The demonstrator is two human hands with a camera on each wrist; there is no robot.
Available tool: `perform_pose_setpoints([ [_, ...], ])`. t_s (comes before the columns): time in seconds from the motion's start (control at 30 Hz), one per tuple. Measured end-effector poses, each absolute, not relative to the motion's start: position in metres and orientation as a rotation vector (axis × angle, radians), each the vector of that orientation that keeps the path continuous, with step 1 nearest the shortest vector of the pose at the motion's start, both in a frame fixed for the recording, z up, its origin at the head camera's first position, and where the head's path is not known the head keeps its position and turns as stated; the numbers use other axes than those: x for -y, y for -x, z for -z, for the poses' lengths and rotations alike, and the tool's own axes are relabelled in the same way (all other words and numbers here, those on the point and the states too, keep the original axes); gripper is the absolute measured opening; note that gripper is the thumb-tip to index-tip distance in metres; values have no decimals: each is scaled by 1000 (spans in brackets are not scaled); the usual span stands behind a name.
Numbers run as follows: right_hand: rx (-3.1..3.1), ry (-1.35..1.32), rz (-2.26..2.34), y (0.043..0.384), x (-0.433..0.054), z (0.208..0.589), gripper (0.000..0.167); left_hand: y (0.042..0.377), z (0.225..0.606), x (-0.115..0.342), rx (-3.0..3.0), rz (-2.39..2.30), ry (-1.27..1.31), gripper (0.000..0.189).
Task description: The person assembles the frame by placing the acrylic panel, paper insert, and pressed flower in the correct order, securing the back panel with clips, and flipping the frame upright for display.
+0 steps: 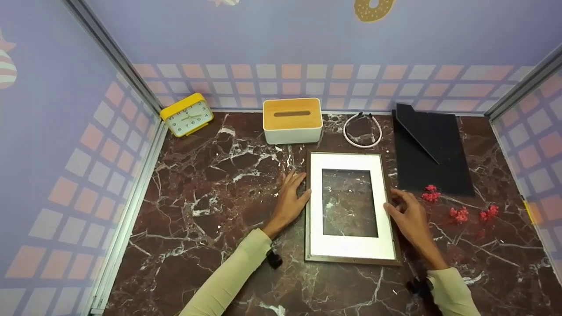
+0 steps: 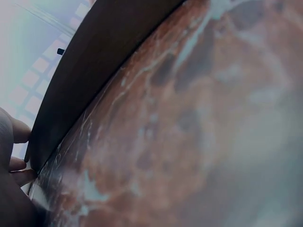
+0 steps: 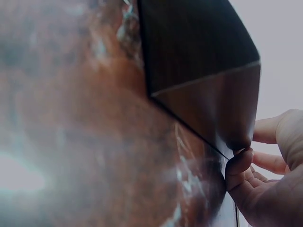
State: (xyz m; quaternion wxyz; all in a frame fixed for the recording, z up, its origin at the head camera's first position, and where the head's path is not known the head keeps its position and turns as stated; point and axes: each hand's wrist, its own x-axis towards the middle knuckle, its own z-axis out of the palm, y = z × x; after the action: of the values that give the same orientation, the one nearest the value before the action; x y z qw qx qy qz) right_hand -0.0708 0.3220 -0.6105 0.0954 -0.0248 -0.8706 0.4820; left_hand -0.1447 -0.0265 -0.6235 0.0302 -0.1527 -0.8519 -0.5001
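Left hand (image 1: 290,199), fingers extended, touches left side of picture frame (image 1: 350,248), right of centre in head view; right hand (image 1: 412,218) pinches its right side. Tissue box (image 1: 293,127) upper centre, yellow clock (image 1: 189,116) upper left.

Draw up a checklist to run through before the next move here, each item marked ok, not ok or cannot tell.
1. Left hand at the frame, on its left side: ok.
2. Right hand at the frame's right side: ok.
3. White mat showing on top: ok.
4. Black board in the frame: not ok, if it belongs there; it lies apart, to the right.
5. Board clear of flowers: not ok; one red flower overlaps its near edge in the head view.
6. Grip firm enough to lift: cannot tell.
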Motion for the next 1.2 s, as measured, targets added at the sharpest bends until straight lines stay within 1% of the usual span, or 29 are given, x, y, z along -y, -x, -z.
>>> perform_pose_setpoints([
  [0.37, 2569, 106, -1418, 70, -322, 611, 46, 144, 626, 26, 2611, 1579, 454, 55],
  [0.6, 2497, 111, -1454, 65, -327, 610, 40, 143, 626, 26, 2610, 1595, 456, 55],
  [0.87, 2391, 176, -1413, 54, -332, 591, 35, 144, 625, 27, 2653, 1552, 453, 55],
  [0.97, 2385, 211, -1376, 50, -340, 589, 34, 144, 625, 27, 2662, 1539, 446, 55],
  [1.2, 2387, 293, -1309, 44, -372, 597, 30, 144, 627, 27, 2639, 1548, 445, 55],
])
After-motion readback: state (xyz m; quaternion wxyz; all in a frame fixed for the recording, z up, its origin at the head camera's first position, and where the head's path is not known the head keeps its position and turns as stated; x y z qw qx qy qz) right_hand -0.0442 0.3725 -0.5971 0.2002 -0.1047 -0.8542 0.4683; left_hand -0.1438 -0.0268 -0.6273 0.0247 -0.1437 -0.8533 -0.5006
